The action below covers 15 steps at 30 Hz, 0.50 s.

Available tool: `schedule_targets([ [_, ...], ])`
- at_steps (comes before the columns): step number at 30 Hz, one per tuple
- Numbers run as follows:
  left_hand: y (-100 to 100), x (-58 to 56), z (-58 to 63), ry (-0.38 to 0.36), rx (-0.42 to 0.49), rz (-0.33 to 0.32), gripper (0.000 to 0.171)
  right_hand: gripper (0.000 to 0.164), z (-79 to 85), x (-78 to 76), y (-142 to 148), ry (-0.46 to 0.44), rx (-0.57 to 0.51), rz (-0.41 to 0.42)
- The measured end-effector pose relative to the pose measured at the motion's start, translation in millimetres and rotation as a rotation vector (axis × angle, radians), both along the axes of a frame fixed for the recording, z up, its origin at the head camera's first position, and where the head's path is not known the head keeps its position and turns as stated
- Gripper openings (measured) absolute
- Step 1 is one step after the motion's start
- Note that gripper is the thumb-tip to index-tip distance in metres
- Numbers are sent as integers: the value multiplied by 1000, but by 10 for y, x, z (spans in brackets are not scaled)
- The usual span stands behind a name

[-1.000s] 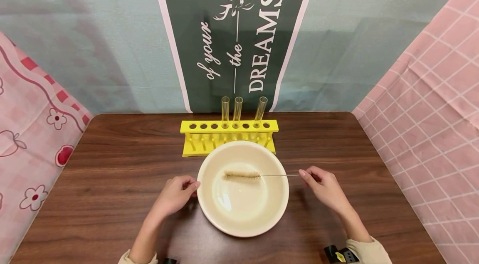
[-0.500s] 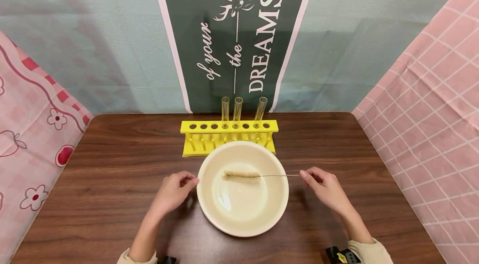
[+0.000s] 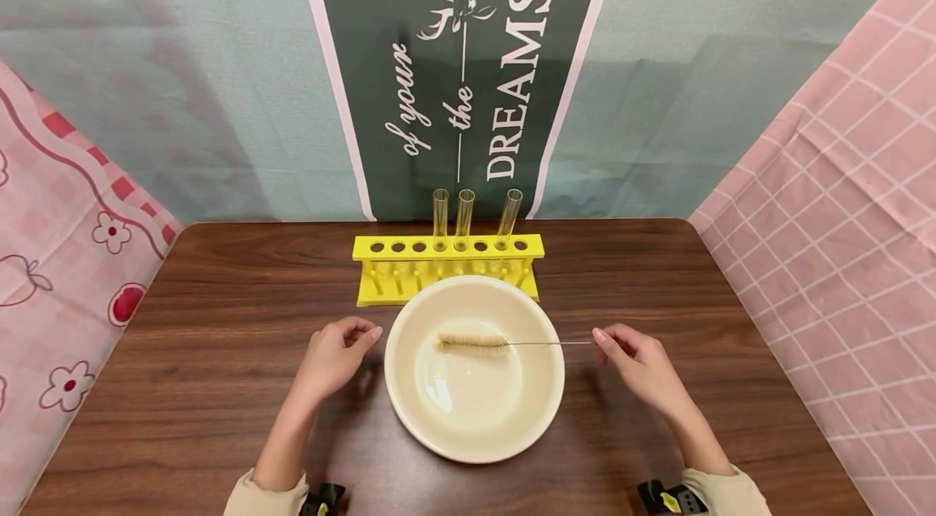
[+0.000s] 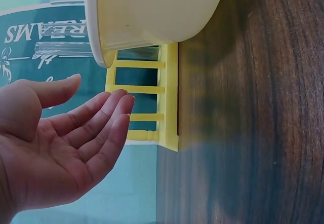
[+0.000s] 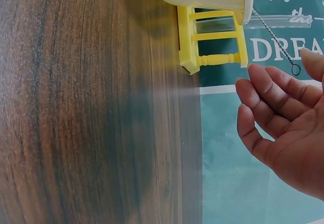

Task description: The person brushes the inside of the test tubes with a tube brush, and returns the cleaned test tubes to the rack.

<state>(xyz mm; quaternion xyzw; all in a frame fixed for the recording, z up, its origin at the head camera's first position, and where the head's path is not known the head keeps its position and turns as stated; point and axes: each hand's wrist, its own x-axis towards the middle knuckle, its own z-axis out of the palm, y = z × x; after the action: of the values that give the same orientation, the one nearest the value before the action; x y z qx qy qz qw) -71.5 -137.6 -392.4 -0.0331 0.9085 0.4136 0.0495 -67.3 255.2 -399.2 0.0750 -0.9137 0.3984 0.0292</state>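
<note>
Behind it all hangs a big grey-blue cloth (image 3: pixel 219 93), w/ a dark green panel (image 3: pixel 453 158) down the middle printed w/ a deer head & white lettering, "of your / the / DREAMS", turned sideways. Brown wood table (image 3: pixel 219 321) in front; pink check cloth (image 3: pixel 841 175) on the R, pink flowered cloth (image 3: pixel 58 215) on the L. Cream bowl (image 3: pixel 471 410) sits mid-table, its far rim hiding part of the base of a yellow rack (image 3: pixel 451 253); can't tell if the 2 touch.

Person's hands are one each side of the bowl, pale sleeves (image 3: pixel 724 492) at the wrists. L hand (image 3: pixel 332 357) is loose, thumb & fingers apart, just beside the bowl's L rim w/ a gap btwn. R hand (image 3: pixel 643 366) is out past the R rim, fingers softly bent, thumb well off them, gripping nothing.

Bottle brush (image 3: pixel 474 342) lies w/ its bristle end inside the bowl, thin wire handle over the R rim, pointing at the R hand. 3 clear glass tubes (image 3: pixel 465 219) stand in the rack, 4th, 5th & 7th holes from L, sticking up above the top bar. Smallest: the wire loop (image 5: pixel 295 64) at the handle's end, hanging free near the R fingertips
</note>
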Motion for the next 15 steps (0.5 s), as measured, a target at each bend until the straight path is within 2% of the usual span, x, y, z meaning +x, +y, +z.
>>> schedule_targets([
  [7, 43, -1, 6, -36, 16, -18, 21, 24, 10, -31, 26, -4, 3, 10],
  [15, 26, -52, 54, 3, 15, -31, 21, 22, 17, -49, 91, -76, 2, 85],
])
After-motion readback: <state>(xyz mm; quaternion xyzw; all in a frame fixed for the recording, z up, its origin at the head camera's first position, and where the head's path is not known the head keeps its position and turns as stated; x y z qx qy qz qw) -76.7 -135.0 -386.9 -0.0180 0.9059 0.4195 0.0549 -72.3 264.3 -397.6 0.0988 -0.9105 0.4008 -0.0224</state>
